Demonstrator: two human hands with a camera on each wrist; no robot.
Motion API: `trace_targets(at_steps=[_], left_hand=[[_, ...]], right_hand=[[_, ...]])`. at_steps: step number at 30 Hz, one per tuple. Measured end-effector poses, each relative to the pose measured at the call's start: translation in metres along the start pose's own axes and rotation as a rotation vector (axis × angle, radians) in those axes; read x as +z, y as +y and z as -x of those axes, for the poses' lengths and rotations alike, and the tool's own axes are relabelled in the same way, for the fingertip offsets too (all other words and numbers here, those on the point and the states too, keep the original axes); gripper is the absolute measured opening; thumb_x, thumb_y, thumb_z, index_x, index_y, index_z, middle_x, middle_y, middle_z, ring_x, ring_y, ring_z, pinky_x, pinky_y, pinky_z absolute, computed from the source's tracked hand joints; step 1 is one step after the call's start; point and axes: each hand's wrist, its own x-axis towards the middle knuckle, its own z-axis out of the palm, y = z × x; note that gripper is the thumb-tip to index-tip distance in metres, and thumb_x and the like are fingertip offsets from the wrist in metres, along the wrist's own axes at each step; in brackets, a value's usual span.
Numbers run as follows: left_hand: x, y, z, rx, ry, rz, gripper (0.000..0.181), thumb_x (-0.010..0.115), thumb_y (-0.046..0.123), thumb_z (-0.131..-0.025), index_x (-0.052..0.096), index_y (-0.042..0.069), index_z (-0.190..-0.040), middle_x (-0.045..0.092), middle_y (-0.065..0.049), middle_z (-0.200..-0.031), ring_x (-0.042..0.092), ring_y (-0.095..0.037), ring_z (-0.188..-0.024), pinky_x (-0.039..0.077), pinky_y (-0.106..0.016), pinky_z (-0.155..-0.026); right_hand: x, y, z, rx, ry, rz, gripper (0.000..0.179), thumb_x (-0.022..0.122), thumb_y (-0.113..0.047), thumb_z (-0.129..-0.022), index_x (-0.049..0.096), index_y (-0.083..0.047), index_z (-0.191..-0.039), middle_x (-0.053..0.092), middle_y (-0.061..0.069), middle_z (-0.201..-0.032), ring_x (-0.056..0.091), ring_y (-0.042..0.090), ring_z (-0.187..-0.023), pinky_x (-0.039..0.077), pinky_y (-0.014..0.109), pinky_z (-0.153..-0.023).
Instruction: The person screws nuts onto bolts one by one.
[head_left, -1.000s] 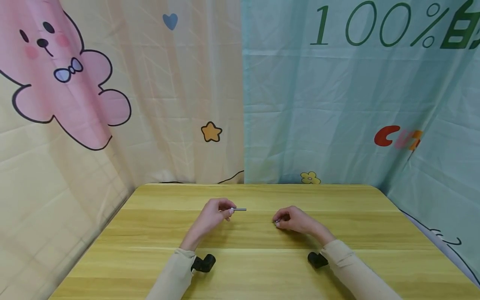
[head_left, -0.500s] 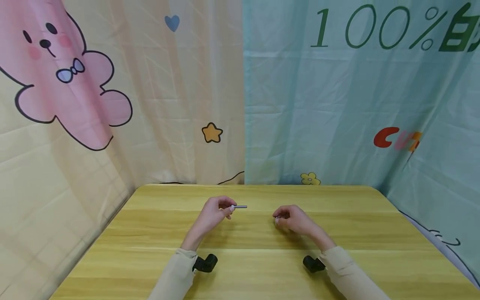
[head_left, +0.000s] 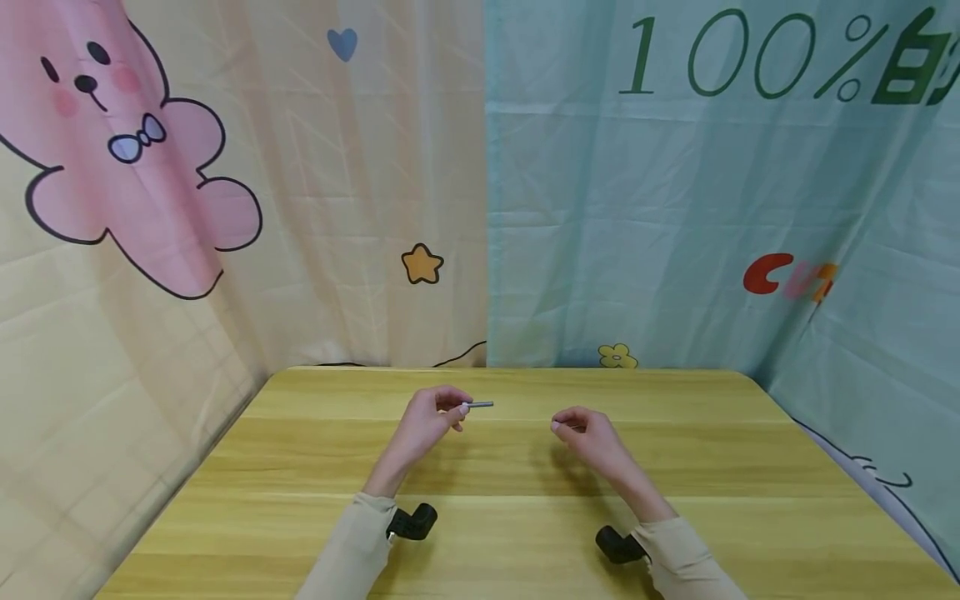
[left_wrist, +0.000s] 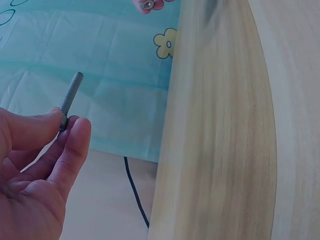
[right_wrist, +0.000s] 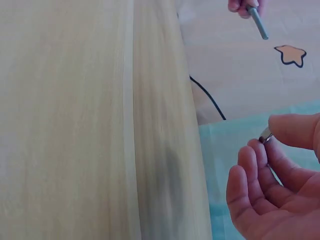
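Note:
My left hand [head_left: 431, 418] pinches a grey metal bolt [left_wrist: 72, 92] by its head end between thumb and fingers. The threaded shank sticks out past the fingertips, pointing right in the head view. Across from it, my right hand [head_left: 588, 435] pinches a small silver nut [right_wrist: 266, 135] between thumb and fingertips. The nut's round hole faces the left wrist camera at the top of that view. Both hands are raised over the wooden table [head_left: 480, 533], with a gap between the bolt's tip and the nut.
A black wrist camera [head_left: 414, 522] sits on the left sleeve and another black wrist camera [head_left: 621, 546] on the right one. Printed curtains [head_left: 337, 183] hang behind and at both sides of the table. A dark cable [left_wrist: 134, 187] runs beyond the table edge.
My right hand has lifted from near the tabletop with the nut in its fingers. The left hand has moved slightly up in the head view, still holding the bolt.

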Motion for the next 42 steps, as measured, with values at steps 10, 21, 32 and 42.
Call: trace_targets(at_steps=[10, 21, 32, 42], left_hand=[[-0.005, 0.006, -0.001, 0.001, 0.037, 0.010, 0.010, 0.064, -0.003, -0.093, 0.071, -0.001, -0.100, 0.065, -0.009, -0.086, 0.063, -0.020, -0.071, 0.060, -0.046, -0.069], [-0.001, 0.014, 0.004, 0.017, 0.080, 0.051, 0.010, 0.067, 0.001, -0.092, 0.072, -0.001, -0.100, 0.066, -0.008, -0.085, 0.065, -0.025, -0.071, 0.059, -0.028, -0.061], [-0.002, 0.013, 0.002, 0.003, 0.107, 0.061, 0.010, 0.067, 0.002, -0.093, 0.072, 0.000, -0.101, 0.066, -0.007, -0.084, 0.062, -0.024, -0.067, 0.059, -0.031, -0.057], [0.000, 0.017, 0.002, 0.026, 0.105, 0.066, 0.009, 0.067, 0.002, -0.093, 0.072, 0.001, -0.100, 0.066, -0.008, -0.084, 0.060, -0.020, -0.067, 0.057, -0.029, -0.053]], right_hand=[[0.006, -0.009, 0.000, 0.025, 0.091, -0.182, 0.024, 0.065, -0.012, -0.096, 0.064, 0.005, -0.113, 0.066, 0.012, -0.100, 0.062, 0.027, -0.091, 0.059, 0.035, -0.078], [0.013, -0.014, 0.001, 0.036, 0.099, -0.373, 0.027, 0.064, -0.015, -0.098, 0.062, 0.002, -0.119, 0.064, 0.011, -0.107, 0.060, 0.027, -0.099, 0.057, 0.031, -0.083], [0.011, -0.024, -0.002, -0.007, 0.087, -0.437, 0.029, 0.063, -0.012, -0.098, 0.060, 0.004, -0.122, 0.063, 0.012, -0.111, 0.060, 0.024, -0.099, 0.056, 0.031, -0.085], [0.009, -0.028, -0.003, -0.048, 0.081, -0.474, 0.028, 0.063, -0.005, -0.096, 0.060, 0.006, -0.122, 0.064, 0.013, -0.111, 0.062, 0.018, -0.096, 0.056, 0.031, -0.087]])
